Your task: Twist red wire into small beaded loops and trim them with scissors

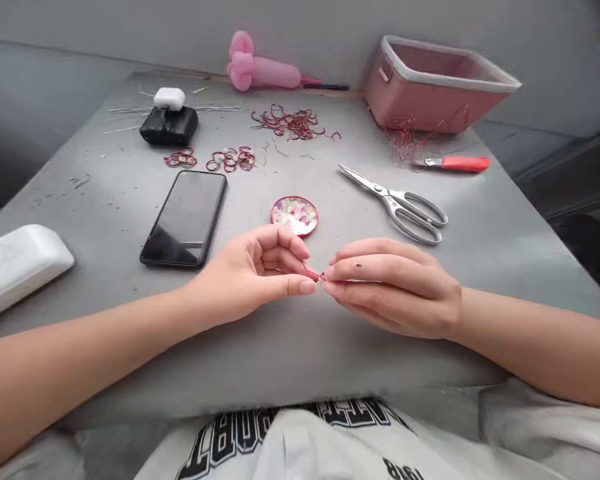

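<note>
A thin red wire spans the small gap between my two hands, above the near part of the table. My left hand pinches it between thumb and fingers. From the other side, my right hand has its fingertips pressed together on the wire's end; the exact grip is partly hidden. Just beyond the hands lies a small round red-rimmed dish of pale and coloured beads. Farther back are several red wire rings, some with beads, and a pile of short red wire pieces.
A phone and a white case lie left. Scissors, a red-handled cutter and tangled red wire lie right. Behind stand a pink bin, a pink balloon shape and a black object topped by a white earbud case.
</note>
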Tool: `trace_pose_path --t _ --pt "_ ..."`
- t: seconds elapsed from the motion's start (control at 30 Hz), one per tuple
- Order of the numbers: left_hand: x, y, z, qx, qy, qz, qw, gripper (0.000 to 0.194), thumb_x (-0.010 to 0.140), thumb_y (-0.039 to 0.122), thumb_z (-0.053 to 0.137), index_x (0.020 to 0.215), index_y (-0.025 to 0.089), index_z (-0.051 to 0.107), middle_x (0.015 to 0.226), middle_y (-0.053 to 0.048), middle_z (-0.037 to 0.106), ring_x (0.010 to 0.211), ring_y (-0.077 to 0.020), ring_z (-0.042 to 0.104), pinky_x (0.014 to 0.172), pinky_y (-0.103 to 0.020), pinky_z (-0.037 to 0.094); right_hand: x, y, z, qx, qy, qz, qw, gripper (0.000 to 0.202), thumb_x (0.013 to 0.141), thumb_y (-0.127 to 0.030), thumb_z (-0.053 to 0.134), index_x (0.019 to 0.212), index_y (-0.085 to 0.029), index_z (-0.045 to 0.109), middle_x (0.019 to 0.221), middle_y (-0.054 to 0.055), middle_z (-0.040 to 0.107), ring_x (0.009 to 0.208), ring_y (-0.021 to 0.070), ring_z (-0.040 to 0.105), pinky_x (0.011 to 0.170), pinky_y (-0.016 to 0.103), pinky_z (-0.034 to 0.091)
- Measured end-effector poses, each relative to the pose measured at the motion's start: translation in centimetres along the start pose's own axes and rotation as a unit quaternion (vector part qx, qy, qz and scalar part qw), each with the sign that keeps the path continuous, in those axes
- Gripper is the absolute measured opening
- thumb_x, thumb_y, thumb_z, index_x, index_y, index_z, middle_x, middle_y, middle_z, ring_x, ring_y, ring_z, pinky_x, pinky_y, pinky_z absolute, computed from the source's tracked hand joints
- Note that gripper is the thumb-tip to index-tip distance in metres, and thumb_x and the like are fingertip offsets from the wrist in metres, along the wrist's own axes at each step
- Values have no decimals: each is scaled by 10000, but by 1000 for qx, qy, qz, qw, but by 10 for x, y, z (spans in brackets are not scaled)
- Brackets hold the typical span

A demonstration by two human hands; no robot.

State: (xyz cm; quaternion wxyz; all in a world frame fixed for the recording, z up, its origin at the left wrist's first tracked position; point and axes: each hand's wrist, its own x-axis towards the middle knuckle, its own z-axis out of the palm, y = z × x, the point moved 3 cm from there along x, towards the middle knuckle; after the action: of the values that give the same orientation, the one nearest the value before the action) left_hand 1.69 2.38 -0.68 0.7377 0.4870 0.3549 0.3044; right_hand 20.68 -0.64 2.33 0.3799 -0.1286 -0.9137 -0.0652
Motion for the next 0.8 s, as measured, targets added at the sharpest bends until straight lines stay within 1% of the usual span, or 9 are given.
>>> trace_pose_path --t 0.1,0.2,0.3,0.43,0.53,0.6,0.7,0.8 --pt "-3 0 1 -10 -19 1 1000 361 638 20 887 857 167 641 748 72 762 742 -48 718 741 -128 597 0 -3 0 24 -19 4 1000 87 874 -4 651 917 -75 673 948 140 713 940 209 721 830 298 680" --pt "-4 1 1 -9 -13 -2 1000 347 624 12 891 836 169 665 746 73 759 740 -55 720 738 -130 593 0 -5 0 33 -25 -2 999 86 875 6 644 918 -63 674 959 151 718 951 216 734 880 294 675" --pt "-4 2 1 -2 2 -15 1000 307 616 26 899 805 168 703 752 60 769 746 -68 725 739 -137 592 1 -6 0 36 -16 -8 999 76 867 17 651 906 -43 678 931 156 717 919 219 741 881 296 678" --pt "-7 3 3 -8 8 -41 999 253 635 56 897 799 179 749 772 59 783 759 -66 726 741 -124 580 1 -6 0 37 -16 -2 999 86 874 17 643 912 -54 676 931 150 718 922 213 740 874 293 681" --pt "-10 2 6 -28 18 -57 998 246 639 67 897 800 190 757 803 66 789 779 -61 723 757 -120 574 2 -6 -1 34 -11 0 999 102 850 29 665 913 -50 676 944 154 716 922 215 740 860 282 683" --pt "-12 2 8 -28 25 -62 997 220 651 71 890 784 183 755 786 66 783 771 -54 716 746 -108 566 2 -6 -2 29 -7 1 1000 120 836 35 676 913 -58 676 943 146 712 910 208 738 841 270 684" --pt "-14 1 9 -9 33 -41 999 197 680 74 870 798 178 751 771 67 770 758 -49 710 722 -95 558 1 -7 -2 24 -10 13 1000 119 856 16 667 914 -88 672 940 127 705 907 194 731 844 271 682" --pt "-16 0 11 15 17 -1 1000 236 692 80 858 862 190 738 826 60 770 813 -76 726 768 -140 589 0 -8 -2 33 -16 22 999 108 881 1 642 919 -97 666 953 128 698 925 194 724 874 294 678"
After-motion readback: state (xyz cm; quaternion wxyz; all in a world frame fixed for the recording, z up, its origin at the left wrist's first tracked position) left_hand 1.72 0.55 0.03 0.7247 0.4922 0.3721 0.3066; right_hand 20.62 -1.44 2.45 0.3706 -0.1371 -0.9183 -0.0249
